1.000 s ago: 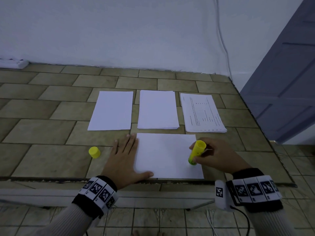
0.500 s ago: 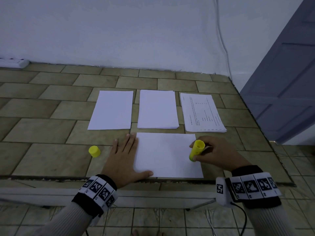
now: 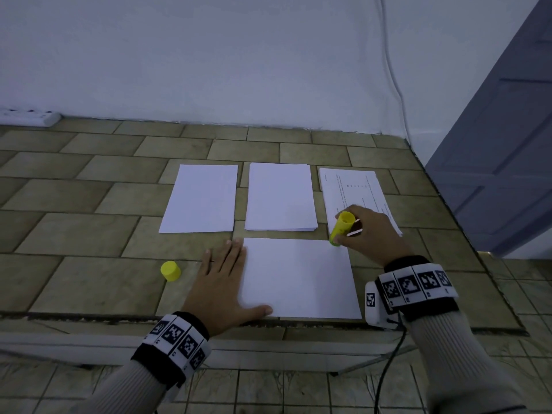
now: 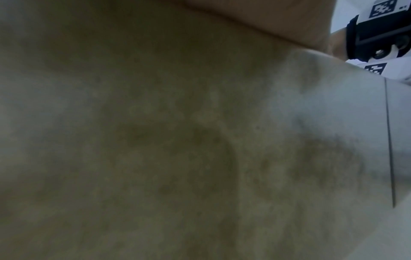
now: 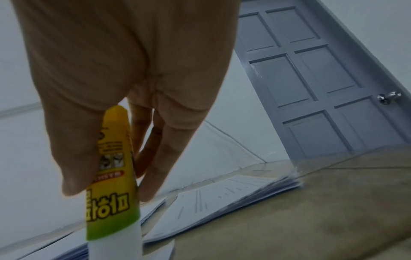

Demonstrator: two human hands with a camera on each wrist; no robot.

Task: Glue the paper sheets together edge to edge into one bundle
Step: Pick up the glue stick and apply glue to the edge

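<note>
Paper sheet [image 3: 298, 276] lying near edge, glue stick [image 3: 340, 228] touching its far-right corner | right hand [image 3: 370, 234] gripping stick; left hand [image 3: 221, 282] flat, pinning left edge | three stacks [image 3: 280, 198] beyond, unjoined | gluing looks barely begun

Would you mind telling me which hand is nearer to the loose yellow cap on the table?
Left. The left hand lies flat just right of the yellow cap, holding down the sheet; the right hand grips the glue stick at the sheet's far right corner.

We see a blank white paper sheet [image 3: 298, 279] lying flat near the edge, with our uncapped yellow glue stick [image 3: 342, 228] tilted, tip down, at its far right corner; three paper stacks [image 3: 280, 197] lie beyond.
</note>
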